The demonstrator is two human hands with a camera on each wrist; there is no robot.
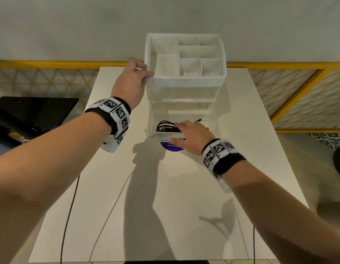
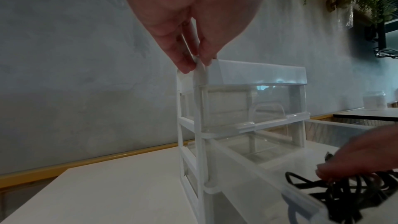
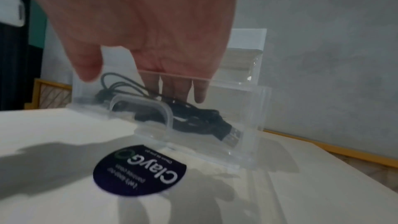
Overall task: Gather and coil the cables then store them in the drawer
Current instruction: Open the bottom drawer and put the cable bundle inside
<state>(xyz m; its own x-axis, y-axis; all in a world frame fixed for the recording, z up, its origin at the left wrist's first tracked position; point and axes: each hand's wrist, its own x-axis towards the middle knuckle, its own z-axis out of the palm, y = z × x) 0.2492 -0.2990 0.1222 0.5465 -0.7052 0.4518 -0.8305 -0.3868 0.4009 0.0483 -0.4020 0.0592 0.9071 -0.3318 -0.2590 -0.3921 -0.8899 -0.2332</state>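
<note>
Our left hand point(image 2: 187, 28) pinches the clear plastic drawer unit's point(image 2: 247, 108) top corner; our right hand point(image 2: 361, 156) touches black coiled cables point(image 2: 344, 192) in the open bottom drawer point(image 2: 247, 185).

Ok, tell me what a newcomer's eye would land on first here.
First, the clear drawer unit standing mid-table against the wall, its bottom drawer pulled open. Next, the black cables bundled inside that drawer, with the right hand reaching over its front edge, fingers down by them. Then the left hand gripping the unit's top left corner, and the dark round sticker on the table just before the drawer.
</note>
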